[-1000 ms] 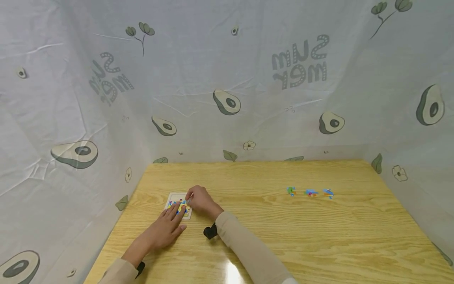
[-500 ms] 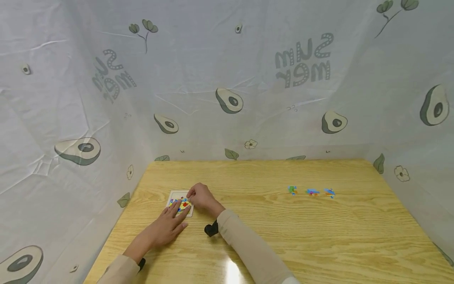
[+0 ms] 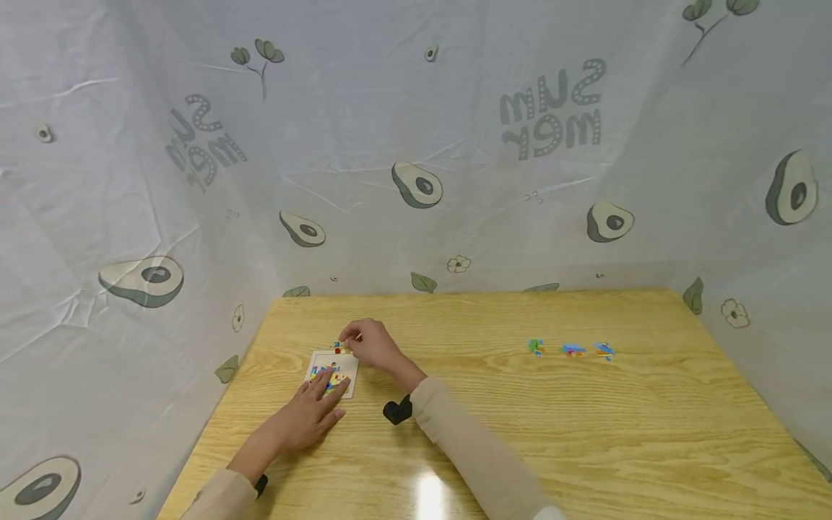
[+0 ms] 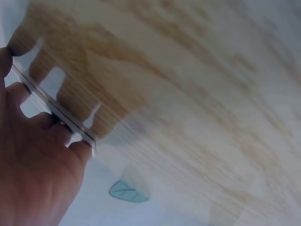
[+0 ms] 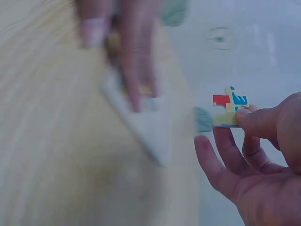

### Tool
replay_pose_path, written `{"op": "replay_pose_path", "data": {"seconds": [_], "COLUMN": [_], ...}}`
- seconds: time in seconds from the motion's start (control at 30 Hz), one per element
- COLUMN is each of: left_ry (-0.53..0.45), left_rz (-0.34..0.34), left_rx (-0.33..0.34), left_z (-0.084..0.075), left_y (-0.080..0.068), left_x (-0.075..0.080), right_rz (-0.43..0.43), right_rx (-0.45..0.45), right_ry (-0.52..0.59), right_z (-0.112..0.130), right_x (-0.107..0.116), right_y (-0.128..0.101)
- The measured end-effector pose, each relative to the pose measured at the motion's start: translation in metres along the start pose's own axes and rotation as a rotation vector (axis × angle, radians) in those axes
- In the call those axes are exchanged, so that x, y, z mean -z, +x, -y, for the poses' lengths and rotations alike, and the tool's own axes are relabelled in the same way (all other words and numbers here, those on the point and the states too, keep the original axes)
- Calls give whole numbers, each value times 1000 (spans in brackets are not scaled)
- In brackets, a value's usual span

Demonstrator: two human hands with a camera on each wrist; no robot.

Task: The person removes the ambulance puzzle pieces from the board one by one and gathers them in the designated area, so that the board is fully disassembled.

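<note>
- The right hand (image 3: 373, 345) pinches a small puzzle piece (image 3: 338, 347) between thumb and fingertips, lifted just above the far edge of the puzzle board (image 3: 333, 373). The right wrist view shows the piece (image 5: 228, 108) as red, blue and yellow.
- The left hand (image 3: 310, 414) lies flat with straight fingers, its fingertips pressing the near side of the board and gripping nothing.
- The square, pale board sits on the wooden table (image 3: 585, 433) near its left edge and holds colourful pieces.
- Three loose pieces (image 3: 570, 350) lie in a row towards the table's right edge, well apart from the hands.
- Grey cloth printed with avocados (image 3: 417, 185) surrounds the table.
</note>
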State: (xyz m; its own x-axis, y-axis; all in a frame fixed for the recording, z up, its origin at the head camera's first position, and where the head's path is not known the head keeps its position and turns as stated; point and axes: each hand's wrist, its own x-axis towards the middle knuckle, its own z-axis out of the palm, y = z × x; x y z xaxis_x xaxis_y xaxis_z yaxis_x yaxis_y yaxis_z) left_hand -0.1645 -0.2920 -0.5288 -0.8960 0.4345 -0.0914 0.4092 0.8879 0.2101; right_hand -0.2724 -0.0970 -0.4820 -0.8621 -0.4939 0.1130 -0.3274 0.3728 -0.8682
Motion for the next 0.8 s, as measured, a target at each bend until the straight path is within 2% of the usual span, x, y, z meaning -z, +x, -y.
{"op": "replay_pose_path", "data": {"seconds": [0.17,0.33,0.53,0.6,0.8], "left_ry": [-10,-18,-27,-28,-34], "left_rz": [0,-30,-36,-44,-46], "left_rx": [21,15,12,9,10], "left_z": [-1,-2,-4,-5,-6], "left_y": [1,-2,-4,-4,-2], "left_x": [0,0,1,1,2], "right_rz": [-37,-81,-148,-168,-225], "right_rx": [1,30,-30,-46,-115], "right_ry": [217,277,424,449,432], "right_z": [5,-10,-34,-41,-60], "right_x": [37,73,118,136,185], "right_y": [-12,-32,-60,-71,-100]}}
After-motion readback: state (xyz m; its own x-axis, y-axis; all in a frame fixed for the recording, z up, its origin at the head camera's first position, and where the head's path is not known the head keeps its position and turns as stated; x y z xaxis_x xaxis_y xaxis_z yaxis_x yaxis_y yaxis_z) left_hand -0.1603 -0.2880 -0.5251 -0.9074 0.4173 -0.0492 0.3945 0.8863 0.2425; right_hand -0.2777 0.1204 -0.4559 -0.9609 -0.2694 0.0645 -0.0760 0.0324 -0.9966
